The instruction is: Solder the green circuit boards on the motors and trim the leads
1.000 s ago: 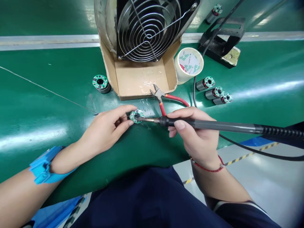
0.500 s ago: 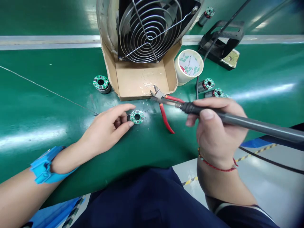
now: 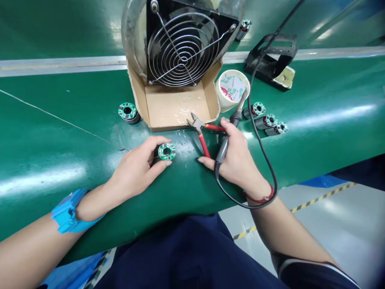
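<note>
I'm watching the left hand (image 3: 136, 166) gripping a green ring-shaped circuit board (image 3: 172, 151) just off centre at 9 o'clock. The right hand (image 3: 237, 158) is cradling the soldering iron (image 3: 223, 148), tip pointing toward 1 o'clock, while spreading open around the red-handled cutters (image 3: 198, 124). The iron is resting clear of the board, but I'm not making out whether its soldering is finished. Toward 2:30, three metal cylinders (image 3: 260, 123) are sitting already board-topped.

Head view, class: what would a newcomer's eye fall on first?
The big black fan with a silver wire grille dominates the top centre. Below, the left hand holds a green ring-shaped circuit board. Further right, the right hand holds a grey-and-black soldering iron by red-handled metal pliers.
</note>
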{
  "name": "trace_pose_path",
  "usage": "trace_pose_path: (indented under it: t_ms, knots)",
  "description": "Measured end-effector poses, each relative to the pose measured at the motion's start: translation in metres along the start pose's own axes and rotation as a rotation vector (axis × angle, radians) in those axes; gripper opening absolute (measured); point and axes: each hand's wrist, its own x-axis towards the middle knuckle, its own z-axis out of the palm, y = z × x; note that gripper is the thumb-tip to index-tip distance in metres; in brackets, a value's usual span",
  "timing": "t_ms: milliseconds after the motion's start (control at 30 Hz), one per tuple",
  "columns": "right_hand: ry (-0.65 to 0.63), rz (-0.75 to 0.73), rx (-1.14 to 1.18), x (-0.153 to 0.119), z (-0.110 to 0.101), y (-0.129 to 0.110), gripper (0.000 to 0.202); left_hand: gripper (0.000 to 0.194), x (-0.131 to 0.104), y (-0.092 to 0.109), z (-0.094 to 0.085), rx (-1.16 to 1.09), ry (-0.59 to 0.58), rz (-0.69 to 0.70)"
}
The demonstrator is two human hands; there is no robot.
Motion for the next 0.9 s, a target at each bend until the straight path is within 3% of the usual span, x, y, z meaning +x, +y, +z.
trace_pose_path:
  t_ms: [67,133,267,400,633,733,800,900]
  knots:
    - [-0.012,0.007,-0.073,0.0,0.001,-0.001,0.069,0.032,-0.002,-0.001,-0.002,-0.075,0.032,0.015]
    - [-0.006,-0.028,-0.121,-0.001,-0.001,-0.004,0.052,0.031,-0.004,-0.001,-0.002,-0.107,0.054,0.029]
    - [-0.003,-0.191,-0.079,-0.004,-0.012,-0.017,0.047,0.032,-0.005,0.001,-0.003,-0.101,0.053,0.053]
    - [-0.107,-0.35,-0.054,0.001,-0.022,-0.029,0.045,0.031,-0.005,0.003,-0.002,-0.067,0.052,0.113]
    - [-0.163,-0.435,-0.176,0.006,-0.033,-0.036,0.026,0.029,-0.008,-0.002,-0.001,0.058,0.068,0.187]
    - [-0.126,-0.385,-0.175,0.005,-0.029,-0.038,0.024,0.028,-0.009,-0.002,-0.003,0.077,0.104,0.183]
    - [-0.042,-0.27,-0.212,0.007,-0.023,-0.037,0.026,0.032,-0.008,-0.001,-0.011,0.062,0.155,0.165]
    - [0.063,-0.051,-0.317,0.015,-0.009,-0.035,0.033,0.047,-0.002,-0.004,-0.034,0.072,0.334,0.131]
